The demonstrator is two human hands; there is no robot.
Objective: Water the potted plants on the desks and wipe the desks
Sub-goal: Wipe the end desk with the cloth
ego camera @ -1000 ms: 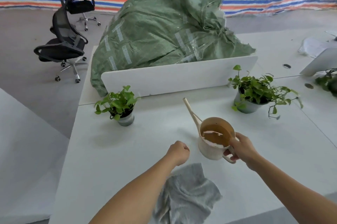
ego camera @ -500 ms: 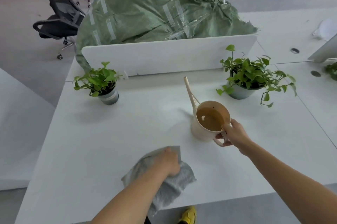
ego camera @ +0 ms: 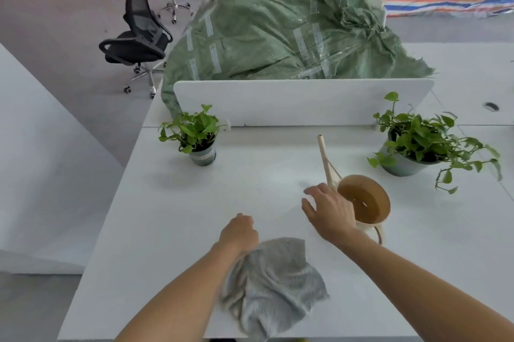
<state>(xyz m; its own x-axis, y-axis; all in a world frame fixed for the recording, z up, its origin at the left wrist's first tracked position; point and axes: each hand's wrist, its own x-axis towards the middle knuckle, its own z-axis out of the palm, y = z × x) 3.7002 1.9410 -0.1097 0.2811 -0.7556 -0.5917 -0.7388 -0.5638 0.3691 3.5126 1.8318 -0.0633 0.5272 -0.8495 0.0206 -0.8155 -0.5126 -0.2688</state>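
A cream watering can point(ego camera: 364, 223) with a long spout stands on the white desk point(ego camera: 172, 216), brown water inside. My right hand point(ego camera: 329, 213) hovers just left of the can with fingers spread, off the handle. My left hand point(ego camera: 239, 233) is a closed fist gripping the edge of a grey cloth point(ego camera: 275, 283), which lies crumpled near the desk's front edge. A small potted plant point(ego camera: 196, 133) sits at the back left. A larger trailing potted plant point(ego camera: 417, 141) sits at the back right.
A white divider panel point(ego camera: 300, 99) runs along the desk's back edge, with a big green sack point(ego camera: 292, 22) piled behind it. Two black office chairs point(ego camera: 139, 41) stand on the floor at far left. Another white desk point(ego camera: 33, 161) is on the left.
My right hand has let go of the watering can's handle and moved left of the can, fingers open. My left hand has closed on the cloth and pulled it along the desk.
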